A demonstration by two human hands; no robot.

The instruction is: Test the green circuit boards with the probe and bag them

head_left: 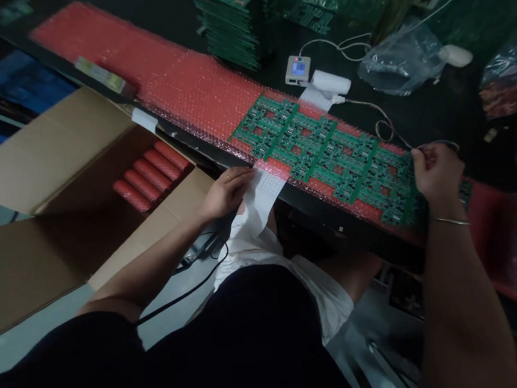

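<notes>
Hands (227, 192) (437, 172) near board row (321, 151) along bench (447, 102)

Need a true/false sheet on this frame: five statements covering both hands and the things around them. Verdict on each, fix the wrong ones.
1. The flat green printed circuit boards lie on red plastic bubble wrap. True.
2. The left hand is on the green printed circuit boards. False: the left hand is at the white printed paper strip, off the boards.
3. The right hand is at the right end of the boards. True.
4. The open brown cardboard box holds blue rolls. False: red cylindrical rolls show in the box.
5. In the picture, the small white boxy device with a lit screen is left of the tall stack of green boards. False: the device is right of the stack.
</notes>
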